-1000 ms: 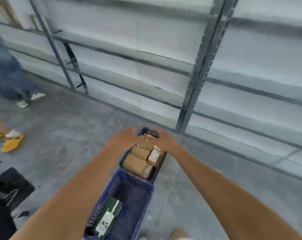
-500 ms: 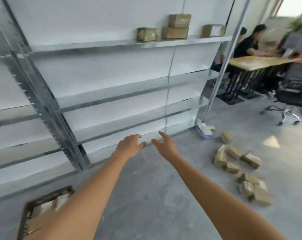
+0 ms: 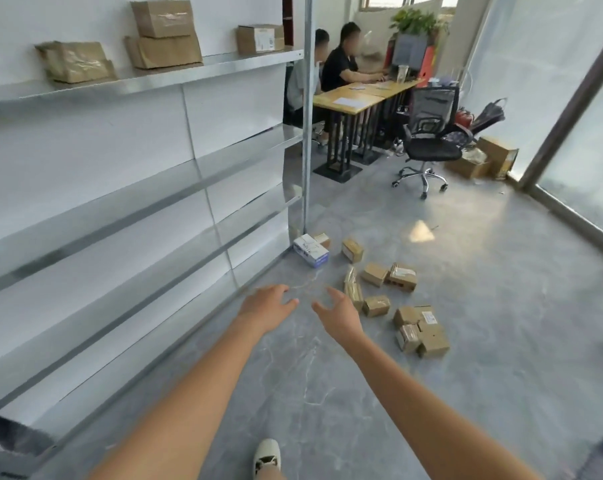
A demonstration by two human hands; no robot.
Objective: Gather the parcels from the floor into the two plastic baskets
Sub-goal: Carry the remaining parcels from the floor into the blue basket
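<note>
- Galvanised steel shelving [image 3: 161, 202] along the left wall; lower tiers bare, top tier carrying a few brown cartons [image 3: 163, 32].
- Dark corner of something at bottom left [image 3: 2, 441]; possibly a basket, cannot tell. Neither plastic basket plainly in view.
- Left hand [image 3: 267, 308] stretched forward over bare grey floor [image 3: 466, 393], fingers spread and loosely bent, holding nothing.
- Right hand [image 3: 338, 315] just beside it, likewise wide and empty, fingertips near the closest parcel but not touching.
- White shoe [image 3: 266, 455] at bottom centre.
- Parcels scattered on the floor right of the hands, toward the far end of the shelving: white-and-blue box [image 3: 310, 251] against the shelf foot, small brown box [image 3: 352, 250] next to it.
- Further right and nearer: flat padded packet [image 3: 353, 289] standing on edge, small carton [image 3: 376, 305] beside it, pair of cartons [image 3: 390, 276] beyond.
- Nearest-right cluster of small taped cartons [image 3: 421, 329], touching one another, some with white labels.
- Likely handling: small cardboard, probably light, stiff enough to pinch across two opposite faces; tape perhaps slick, so bare card better. Several per grab feasible by pressing between both palms. Padded packet softer, probably best taken by its long edges.
- Far right: desk [image 3: 359, 95] with two seated people, office chair [image 3: 431, 140], more cartons [image 3: 487, 161] by the glass; not on the open floor patch, probably not part of the job.
</note>
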